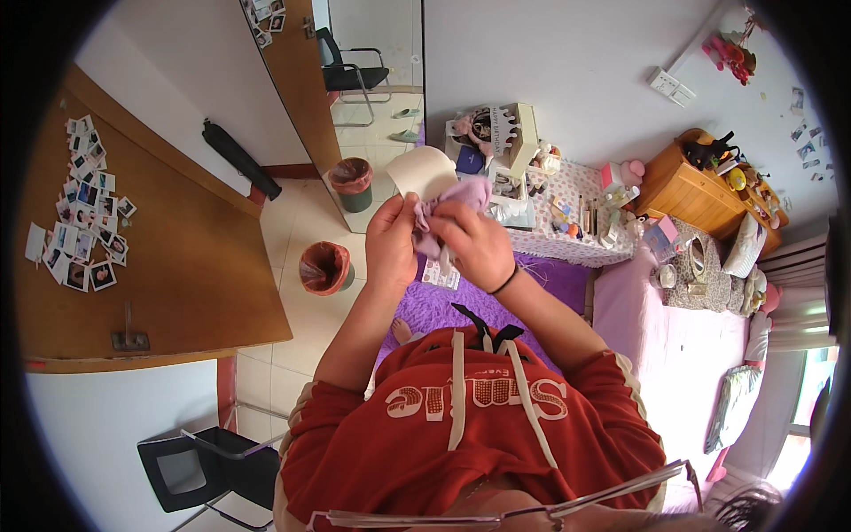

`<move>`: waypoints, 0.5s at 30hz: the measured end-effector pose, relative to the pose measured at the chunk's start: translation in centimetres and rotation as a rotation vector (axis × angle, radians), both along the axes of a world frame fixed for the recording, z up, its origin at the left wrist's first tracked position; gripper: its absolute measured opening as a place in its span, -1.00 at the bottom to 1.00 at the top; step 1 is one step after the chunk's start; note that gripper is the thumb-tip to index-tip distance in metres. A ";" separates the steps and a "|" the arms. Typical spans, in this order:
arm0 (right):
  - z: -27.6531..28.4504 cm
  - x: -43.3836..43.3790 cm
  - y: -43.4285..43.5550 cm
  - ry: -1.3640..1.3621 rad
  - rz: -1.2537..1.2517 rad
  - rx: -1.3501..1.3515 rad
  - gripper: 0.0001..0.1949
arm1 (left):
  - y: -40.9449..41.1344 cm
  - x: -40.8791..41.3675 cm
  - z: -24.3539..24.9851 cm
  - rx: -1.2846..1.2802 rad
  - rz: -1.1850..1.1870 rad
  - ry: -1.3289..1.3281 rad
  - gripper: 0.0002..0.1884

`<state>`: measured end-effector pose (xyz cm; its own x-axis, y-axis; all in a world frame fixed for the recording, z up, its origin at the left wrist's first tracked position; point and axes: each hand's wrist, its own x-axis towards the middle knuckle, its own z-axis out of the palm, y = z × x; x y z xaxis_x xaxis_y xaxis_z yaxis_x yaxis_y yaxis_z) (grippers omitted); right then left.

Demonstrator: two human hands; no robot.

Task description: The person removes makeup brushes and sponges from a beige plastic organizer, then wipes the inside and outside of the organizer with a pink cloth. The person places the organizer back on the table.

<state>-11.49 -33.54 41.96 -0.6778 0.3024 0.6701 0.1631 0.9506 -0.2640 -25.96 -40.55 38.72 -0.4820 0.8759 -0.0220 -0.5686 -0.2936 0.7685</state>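
In front of my chest, my left hand [391,241] grips a flat cream-coloured piece [422,171] with a rounded far edge; its material is unclear. My right hand [475,247], with a dark band at the wrist, holds a crumpled lilac cloth [471,194] against the near end of that piece. The cloth bunches between both hands and hides where the piece ends. My right fingers are curled into the cloth and slightly blurred. Partly hidden below the hands is a printed sheet or packet [440,274], above the purple shaggy rug [432,307].
A waste bin with a red liner [324,268] stands left on the tiles, near a tall mirror [372,73]. Ahead right is a table with a dotted cloth [565,174], bearing boxes and cosmetics. A pink-covered bed [698,346] lies right; a wooden door [166,266] and black chair [219,459] left.
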 end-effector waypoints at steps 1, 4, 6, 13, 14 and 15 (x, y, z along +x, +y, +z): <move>0.4 -0.3 0.8 0.020 -0.020 0.002 -0.61 | 0.2 0.7 1.0 0.000 0.029 -0.031 -0.81; 2.5 -1.5 2.9 0.060 -0.133 0.007 -0.62 | 0.1 1.1 2.4 0.065 0.009 -0.047 -0.78; 3.6 -2.0 3.5 0.111 -0.194 -0.074 -0.61 | 0.0 0.9 1.6 0.088 -0.075 -0.097 -0.81; -3.9 1.5 0.6 -0.006 0.092 0.113 -0.76 | 0.2 -1.0 2.0 0.063 0.004 -0.014 -0.76; -5.6 2.5 1.7 -0.067 -0.056 0.022 -0.76 | 0.2 -0.6 3.2 0.097 -0.014 0.029 -0.75; -6.5 3.2 3.0 -0.116 -0.198 -0.073 -0.77 | 0.0 -0.5 4.0 0.128 -0.027 0.084 -0.74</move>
